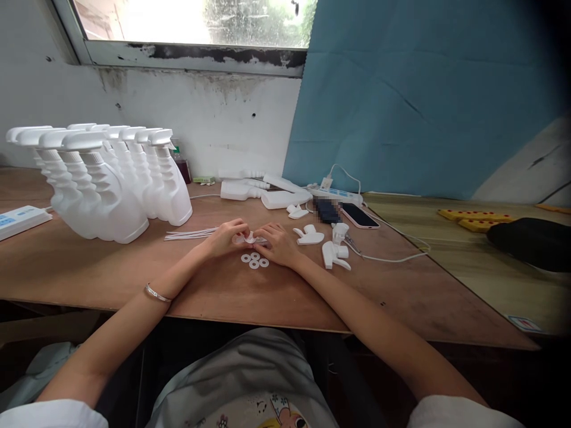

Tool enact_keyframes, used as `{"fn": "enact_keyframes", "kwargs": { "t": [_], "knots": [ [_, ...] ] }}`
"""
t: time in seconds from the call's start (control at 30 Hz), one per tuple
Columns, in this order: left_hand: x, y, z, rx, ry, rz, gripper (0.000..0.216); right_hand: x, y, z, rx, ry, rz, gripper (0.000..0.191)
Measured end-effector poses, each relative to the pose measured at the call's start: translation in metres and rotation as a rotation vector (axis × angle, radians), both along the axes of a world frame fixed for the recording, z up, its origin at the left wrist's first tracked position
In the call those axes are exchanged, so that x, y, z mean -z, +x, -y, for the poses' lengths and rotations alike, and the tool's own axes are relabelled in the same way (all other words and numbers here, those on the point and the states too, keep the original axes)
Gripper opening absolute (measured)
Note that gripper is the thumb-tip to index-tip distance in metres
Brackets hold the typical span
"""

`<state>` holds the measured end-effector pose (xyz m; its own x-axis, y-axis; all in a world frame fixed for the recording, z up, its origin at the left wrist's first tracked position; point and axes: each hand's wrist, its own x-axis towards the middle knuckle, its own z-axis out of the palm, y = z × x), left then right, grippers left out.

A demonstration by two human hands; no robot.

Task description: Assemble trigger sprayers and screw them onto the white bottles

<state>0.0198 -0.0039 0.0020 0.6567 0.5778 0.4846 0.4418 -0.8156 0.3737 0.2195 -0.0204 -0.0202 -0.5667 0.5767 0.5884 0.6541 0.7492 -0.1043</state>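
Observation:
My left hand (226, 236) and my right hand (277, 242) meet over the brown tabletop (134, 267), both pinched round a small white spray nozzle part (248, 238) held between them. Just in front of the hands lie a few white ring washers (254, 260). A bundle of thin white tubes (190, 234) lies to the left of my left hand. White trigger spray heads (335, 254) lie to the right of my right hand, with another one (309, 236) beyond.
A row of white spray bottles (102, 178) stands at the left. More bottles lie flat (263, 191) at the back. A phone (359, 215), a power strip (339, 194) with cables, yellow parts (468, 220) and a black object (530, 242) sit to the right.

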Motion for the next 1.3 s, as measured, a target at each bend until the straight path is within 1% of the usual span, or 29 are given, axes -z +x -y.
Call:
{"fn": "enact_keyframes", "kwargs": {
  "t": [0.43, 0.63, 0.73, 0.93, 1.17, 1.23, 1.3],
  "knots": [
    [0.0027, -0.0023, -0.0044, 0.001, -0.003, 0.011, 0.027, 0.0043, 0.0005, -0.0031, -0.04, -0.018, -0.006, 0.018],
    [0.0048, -0.0019, -0.0059, 0.022, -0.06, 0.079, 0.029, 0.0051, -0.0003, -0.0039, -0.063, -0.026, -0.057, 0.017],
    [0.0041, -0.0013, -0.0057, 0.022, -0.049, 0.09, 0.03, 0.0047, -0.001, -0.0037, -0.081, -0.022, -0.068, 0.016],
    [0.0017, -0.0014, -0.0066, 0.014, -0.001, 0.076, 0.032, 0.0051, -0.0028, -0.0055, -0.095, 0.017, -0.081, 0.013],
    [-0.0019, -0.0038, -0.0074, 0.086, 0.007, -0.026, 0.03, 0.0021, -0.0056, -0.0047, -0.077, 0.023, -0.044, 0.015],
    [-0.002, -0.0035, -0.0062, 0.073, -0.004, -0.038, 0.027, 0.0027, -0.0054, -0.0041, -0.085, 0.02, -0.042, 0.012],
    [-0.0017, -0.0031, -0.0049, 0.047, -0.049, -0.022, 0.025, 0.0039, -0.0049, -0.0037, -0.098, 0.001, -0.088, 0.011]
  ]
}}
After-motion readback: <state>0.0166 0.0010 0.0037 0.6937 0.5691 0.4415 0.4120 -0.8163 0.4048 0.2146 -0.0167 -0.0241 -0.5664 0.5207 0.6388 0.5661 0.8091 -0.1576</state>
